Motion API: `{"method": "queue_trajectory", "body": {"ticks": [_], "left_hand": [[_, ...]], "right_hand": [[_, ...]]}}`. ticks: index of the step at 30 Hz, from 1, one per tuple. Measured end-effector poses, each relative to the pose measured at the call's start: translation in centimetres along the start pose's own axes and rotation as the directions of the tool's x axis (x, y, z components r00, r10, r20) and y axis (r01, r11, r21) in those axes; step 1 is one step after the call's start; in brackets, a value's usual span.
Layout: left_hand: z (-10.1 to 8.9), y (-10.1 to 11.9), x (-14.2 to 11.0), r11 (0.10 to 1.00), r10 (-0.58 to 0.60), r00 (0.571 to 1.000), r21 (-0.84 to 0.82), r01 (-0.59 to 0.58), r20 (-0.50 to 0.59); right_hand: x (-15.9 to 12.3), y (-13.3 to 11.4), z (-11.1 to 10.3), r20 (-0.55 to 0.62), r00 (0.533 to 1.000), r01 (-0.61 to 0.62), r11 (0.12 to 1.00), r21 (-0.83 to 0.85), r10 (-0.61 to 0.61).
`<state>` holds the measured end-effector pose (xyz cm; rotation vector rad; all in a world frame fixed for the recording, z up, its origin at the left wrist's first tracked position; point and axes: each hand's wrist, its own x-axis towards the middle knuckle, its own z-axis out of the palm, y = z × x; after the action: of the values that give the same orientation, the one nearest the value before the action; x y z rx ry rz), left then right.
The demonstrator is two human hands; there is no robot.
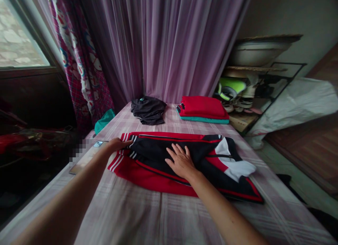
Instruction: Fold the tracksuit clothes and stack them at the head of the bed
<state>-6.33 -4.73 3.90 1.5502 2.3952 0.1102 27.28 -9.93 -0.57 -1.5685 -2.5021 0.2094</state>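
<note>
A navy, red and white tracksuit jacket lies folded lengthwise on the bed, its red-and-navy cuffs with white stripes toward the left and its white-collared end at the right. At the striped cuffs, my left hand is closed on the fabric; some of its fingers are hidden. My right hand lies flat on the dark middle of the jacket with the fingers spread, holding nothing. Red fabric shows beneath the dark layer along the near side.
A phone lies by the bed's left edge. Farther back are a crumpled dark garment and a folded red-and-teal stack. Purple curtains hang behind. A shoe rack and a white sack stand at the right.
</note>
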Motion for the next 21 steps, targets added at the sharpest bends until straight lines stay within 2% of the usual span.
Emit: {"method": "queue_trajectory", "body": {"ticks": [3,5,8,13,15,17,19,21], "left_hand": [[0.1,0.4,-0.5,0.997,-0.036,0.999,0.073,0.033,0.037],[0.1,0.7,-0.9,0.994,-0.041,0.999,0.101,0.038,0.022],[-0.3,0.8,-1.7,0.997,-0.062,0.998,0.049,0.062,0.003],[-1.2,-0.7,-3.6,0.987,-0.107,0.980,-0.098,0.125,0.169],[-1.2,-1.8,-4.6,0.989,-0.067,0.980,-0.118,0.091,0.190],[-0.8,-2.9,-5.8,0.996,0.012,0.986,-0.092,0.004,0.167],[-0.3,-3.9,-6.9,0.994,0.089,0.986,-0.078,-0.079,0.143],[0.3,-4.7,-7.8,0.990,0.120,0.987,-0.090,-0.111,0.110]], "right_hand": [[0.0,0.1,0.1,-0.014,1.000,0.001,1.000,0.001,-0.001],[0.0,0.0,0.1,-0.024,1.000,-0.001,1.000,0.000,0.001],[-0.1,-0.1,0.1,-0.042,0.999,0.002,1.000,-0.002,-0.002],[-0.1,-0.1,-0.6,-0.030,1.000,-0.004,1.000,0.000,0.004],[0.6,-0.4,-1.5,-0.038,0.999,-0.007,1.000,0.003,0.007],[2.1,-1.0,-2.7,-0.069,0.997,0.018,1.000,0.016,-0.017],[4.2,-2.1,-3.9,-0.102,0.992,0.076,0.996,0.037,-0.072],[6.7,-3.8,-4.9,-0.115,0.983,0.152,0.987,0.053,-0.145]]}}
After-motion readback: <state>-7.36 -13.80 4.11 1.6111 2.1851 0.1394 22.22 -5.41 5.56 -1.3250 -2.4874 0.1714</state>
